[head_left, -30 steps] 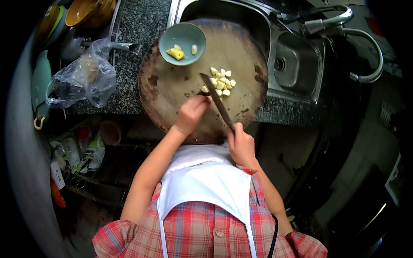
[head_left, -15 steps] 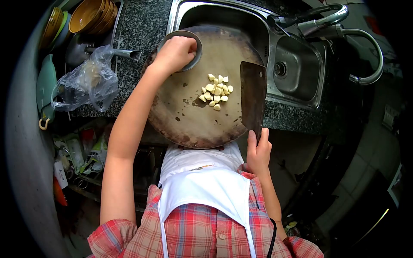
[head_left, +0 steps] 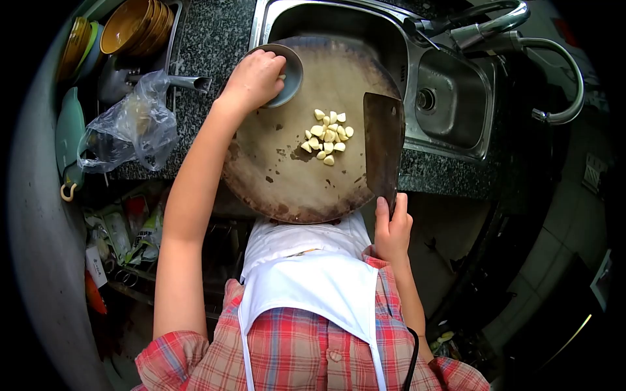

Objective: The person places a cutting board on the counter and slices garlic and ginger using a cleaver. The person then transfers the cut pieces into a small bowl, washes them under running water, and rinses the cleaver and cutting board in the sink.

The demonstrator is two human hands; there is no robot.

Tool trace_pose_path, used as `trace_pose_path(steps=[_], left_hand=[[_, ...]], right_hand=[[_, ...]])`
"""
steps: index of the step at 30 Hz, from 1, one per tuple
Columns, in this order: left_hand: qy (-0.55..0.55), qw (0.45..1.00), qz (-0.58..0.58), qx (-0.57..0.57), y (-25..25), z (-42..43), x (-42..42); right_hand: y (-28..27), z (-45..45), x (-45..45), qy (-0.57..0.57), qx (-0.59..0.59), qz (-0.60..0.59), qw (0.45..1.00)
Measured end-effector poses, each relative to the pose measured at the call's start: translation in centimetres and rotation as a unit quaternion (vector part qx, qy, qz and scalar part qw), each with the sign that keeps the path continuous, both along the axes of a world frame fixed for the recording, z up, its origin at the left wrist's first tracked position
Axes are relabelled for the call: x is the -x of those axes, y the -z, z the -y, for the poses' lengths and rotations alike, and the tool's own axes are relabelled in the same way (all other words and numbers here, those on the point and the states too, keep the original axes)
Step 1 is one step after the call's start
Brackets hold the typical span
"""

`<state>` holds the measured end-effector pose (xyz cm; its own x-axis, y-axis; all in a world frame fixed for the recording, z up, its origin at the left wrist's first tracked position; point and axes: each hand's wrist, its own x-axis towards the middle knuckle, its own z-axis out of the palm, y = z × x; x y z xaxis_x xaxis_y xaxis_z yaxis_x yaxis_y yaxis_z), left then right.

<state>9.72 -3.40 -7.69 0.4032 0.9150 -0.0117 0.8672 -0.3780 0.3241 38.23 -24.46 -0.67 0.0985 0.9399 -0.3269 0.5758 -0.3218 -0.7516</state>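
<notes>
My left hand is over a small grey bowl at the upper left of the round chopping board. Its fingers are curled inside the rim, and a pale garlic clove shows at their tips; the palm hides much of the bowl. A loose pile of peeled garlic cloves lies near the middle of the board. On the right, my right hand is closed round the handle of a dark cleaver, whose broad blade lies along the board's right side.
Behind the board is a steel double sink with a curved faucet. A clear plastic bag, stacked brown bowls and a green lidlike item are at the left on the granite counter.
My left hand has shifted slightly left and lifted a little within the bowl, and the pale clove now shows at its fingertips. My right hand and the cleaver stay put.
</notes>
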Motion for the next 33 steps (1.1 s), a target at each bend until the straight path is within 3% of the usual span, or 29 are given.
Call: trace_pose_path(steps=[4,8,11,13,17,19,23,25,26,28,30,33], left_hand=[[0.011,0.996,0.084,-0.007,-1.7,1.1,0.0],[0.012,0.995,0.066,-0.068,0.2,1.4,0.0],[-0.063,0.992,0.090,-0.059,-0.2,1.5,-0.6],[-0.189,0.978,-0.056,-0.073,0.3,2.0,-0.9],[-0.215,0.966,-0.142,0.027,0.0,1.3,-1.5],[-0.169,0.983,-0.062,-0.046,0.2,1.3,-1.5],[-0.137,0.990,-0.014,-0.019,-0.5,1.1,-1.6],[-0.189,0.973,0.134,0.026,-1.9,2.0,-1.4],[-0.188,0.973,0.133,0.027,-3.1,2.9,-1.5],[-0.221,0.918,0.297,0.146,-5.5,5.8,-1.7],[-0.229,0.871,0.373,0.224,-3.8,9.6,-2.9],[-0.236,0.898,0.282,0.243,0.0,14.6,-4.7]], right_hand=[[0.0,0.0,0.3,0.009,-0.008,-0.003,1.000],[-0.1,0.2,0.5,0.004,0.004,-0.008,1.000],[0.0,0.5,0.5,-0.005,-0.007,0.000,1.000],[0.3,0.6,0.7,0.006,-0.020,-0.006,1.000],[0.4,0.9,0.6,0.012,-0.024,-0.006,1.000],[0.6,1.1,0.3,0.012,-0.025,-0.005,1.000],[0.3,1.1,0.1,0.017,-0.036,-0.005,0.999],[0.1,1.1,-0.1,0.021,-0.034,-0.004,0.999],[0.1,1.1,-0.1,0.026,-0.032,-0.003,0.999],[0.2,1.1,-0.2,0.026,-0.024,-0.006,0.999],[0.4,1.3,-0.2,0.026,-0.016,-0.008,1.000],[1.2,1.6,0.1,-0.061,0.023,0.030,0.997]])
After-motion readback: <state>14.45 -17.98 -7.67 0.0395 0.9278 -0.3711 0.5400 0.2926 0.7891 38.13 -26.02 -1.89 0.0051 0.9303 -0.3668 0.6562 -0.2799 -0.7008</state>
